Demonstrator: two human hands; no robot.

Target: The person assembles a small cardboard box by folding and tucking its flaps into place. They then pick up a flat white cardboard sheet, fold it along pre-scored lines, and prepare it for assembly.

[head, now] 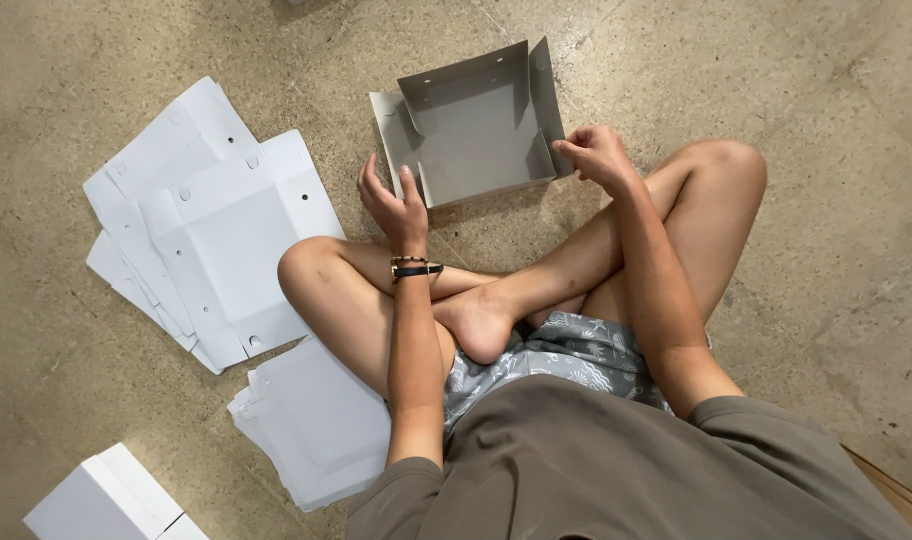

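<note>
Concrete floor (776, 80) — half-folded grey box (476, 130) empty, right hand (598, 155) pinching flap.

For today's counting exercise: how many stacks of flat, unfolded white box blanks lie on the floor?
2: one fanned stack left of the knee, one stack by the left elbow, partly hidden under the leg.

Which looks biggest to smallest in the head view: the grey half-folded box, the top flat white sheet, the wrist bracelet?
1. Top flat white sheet
2. Grey half-folded box, smaller, though lying farther from the camera
3. Wrist bracelet, by far the smallest
</note>
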